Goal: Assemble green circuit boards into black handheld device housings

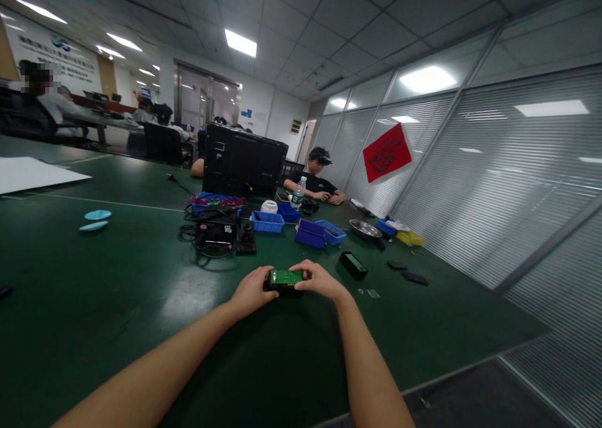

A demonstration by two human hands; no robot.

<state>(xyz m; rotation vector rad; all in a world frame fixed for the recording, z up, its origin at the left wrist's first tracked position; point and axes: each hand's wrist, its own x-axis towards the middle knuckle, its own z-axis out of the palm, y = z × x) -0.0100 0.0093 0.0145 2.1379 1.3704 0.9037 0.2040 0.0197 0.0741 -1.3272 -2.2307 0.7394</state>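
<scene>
A green circuit board (pixel 286 278) lies at the top of a black case (pixel 290 294) on the table in front of me. My left hand (pixel 254 291) grips the left end of the case, thumb at the near side and fingers at the far side. At the other end, my right hand (pixel 320 278) pinches the right edge of the circuit board between thumb and fingers. Whether the board is fully seated in the case I cannot tell. To the right stands a second black case (pixel 347 262) with a green board in it.
Flat black pieces (pixel 414 278) and a small clear piece (pixel 373 294) lie to the right. Farther back are blue bins (pixel 310 234), a metal bowl (pixel 365 229), cables with a black box (pixel 215 235), a bottle (pixel 298 192) and a monitor (pixel 244 161). Another person (pixel 317 180) sits across the table.
</scene>
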